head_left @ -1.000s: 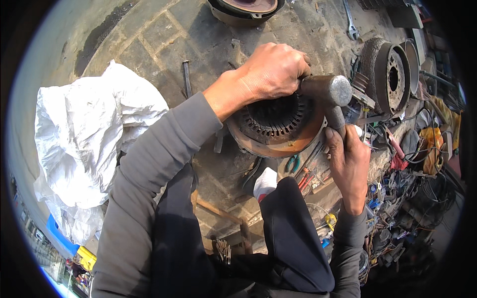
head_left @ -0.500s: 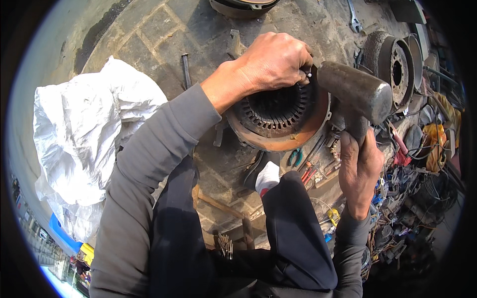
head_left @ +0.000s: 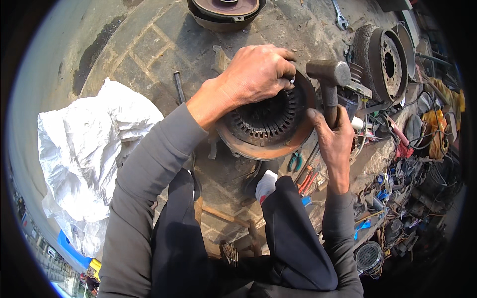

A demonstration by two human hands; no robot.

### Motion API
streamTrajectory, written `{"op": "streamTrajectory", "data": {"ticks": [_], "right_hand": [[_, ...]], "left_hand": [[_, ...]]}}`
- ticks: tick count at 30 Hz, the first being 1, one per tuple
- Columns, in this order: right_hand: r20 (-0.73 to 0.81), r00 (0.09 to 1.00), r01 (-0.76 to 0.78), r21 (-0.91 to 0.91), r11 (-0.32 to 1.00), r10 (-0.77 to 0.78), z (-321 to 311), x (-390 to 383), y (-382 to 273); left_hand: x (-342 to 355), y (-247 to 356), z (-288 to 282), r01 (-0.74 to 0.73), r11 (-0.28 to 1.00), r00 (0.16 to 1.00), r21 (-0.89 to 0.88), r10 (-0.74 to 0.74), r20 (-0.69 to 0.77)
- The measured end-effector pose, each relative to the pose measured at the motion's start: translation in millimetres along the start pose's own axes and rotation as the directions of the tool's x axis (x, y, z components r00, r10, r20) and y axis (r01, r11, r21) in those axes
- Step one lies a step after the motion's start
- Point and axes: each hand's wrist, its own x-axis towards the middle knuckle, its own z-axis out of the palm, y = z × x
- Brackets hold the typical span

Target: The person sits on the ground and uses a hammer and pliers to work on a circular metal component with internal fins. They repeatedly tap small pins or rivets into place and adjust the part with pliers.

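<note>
While your right fingers (head_left: 344, 119) wrap the hammer (head_left: 328, 74), its twelve-o'clock head (head_left: 339, 73) looks heavy.
Hold the handle (head_left: 330, 102); your left fingers (head_left: 286, 68) pinch a bright-tipped piece (head_left: 292, 81).

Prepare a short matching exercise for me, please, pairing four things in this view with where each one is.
Things
1. Hammer with a grey metal head
2. Crumpled white sheet
3. Green-handled pliers
4. Round, rust-brown metal housing with a slotted dark inner ring

Places
A. On the ground, near a red-handled tool
B. Beneath the bare left hand
C. Gripped by its handle in the bare right hand
D. At the left of the picture, beyond the grey left sleeve

Right pairs: 1-C, 2-D, 3-A, 4-B
</note>
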Motion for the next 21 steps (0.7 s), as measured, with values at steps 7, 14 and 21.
{"op": "streamTrajectory", "data": {"ticks": [7,14,21], "right_hand": [[0.036,0.997,-0.067,0.106,0.992,0.064,17,3,10],[0.077,0.991,-0.119,0.148,0.982,0.109,15,2,9],[0.046,0.995,-0.092,0.163,0.982,0.086,18,3,10]], "left_hand": [[15,27,-16,-0.232,0.972,0.951,0.045,0.236,-0.202],[37,42,-70,-0.111,0.981,0.954,-0.161,0.060,-0.293],[8,29,-48,-0.003,0.953,0.953,-0.302,-0.089,-0.291]]}}
